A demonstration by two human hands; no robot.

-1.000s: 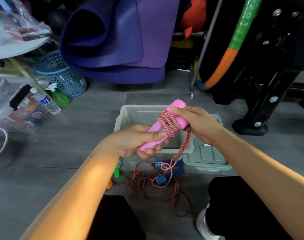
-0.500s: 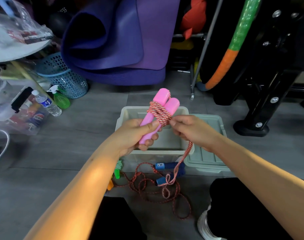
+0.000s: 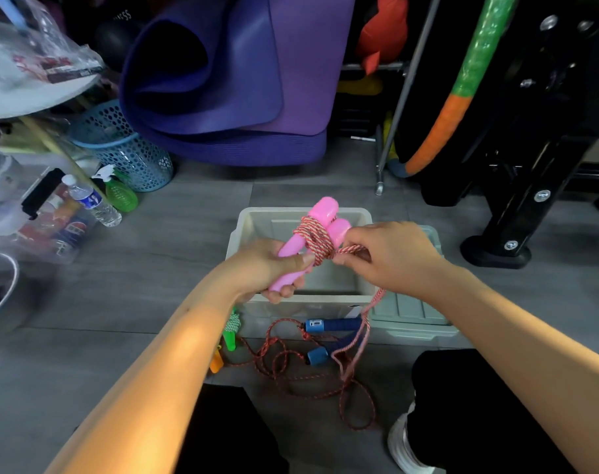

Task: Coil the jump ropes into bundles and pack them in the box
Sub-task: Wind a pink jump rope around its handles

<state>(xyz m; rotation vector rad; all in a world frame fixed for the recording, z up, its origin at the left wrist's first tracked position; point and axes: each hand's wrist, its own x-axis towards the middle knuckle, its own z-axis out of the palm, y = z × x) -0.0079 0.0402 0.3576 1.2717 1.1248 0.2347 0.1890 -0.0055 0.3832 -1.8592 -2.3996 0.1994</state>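
Observation:
My left hand (image 3: 274, 268) grips the two pink handles (image 3: 320, 220) of a jump rope side by side, tips pointing up and away over the grey plastic box (image 3: 253, 227). Red-and-white cord (image 3: 316, 239) is wound round the handles in several turns. My right hand (image 3: 390, 258) pinches the cord just right of the wraps. The loose rest of the cord (image 3: 325, 374) trails down to the floor in loops before the box. A jump rope with blue handles (image 3: 332, 325) lies there too, beside green and orange handles (image 3: 229, 333) partly hidden by my left arm.
The box's grey lid (image 3: 410, 313) lies on the floor right of it. A rolled purple mat (image 3: 229, 80), blue mesh basket (image 3: 127, 152), bottles (image 3: 93, 203) and a black equipment base (image 3: 496, 248) ring the floor. My knees (image 3: 479, 405) are at the bottom.
The pink handles swung up and tilted away, then lowered slightly. My right hand came off the handles' tips and carried the cord round to the right side of the wraps.

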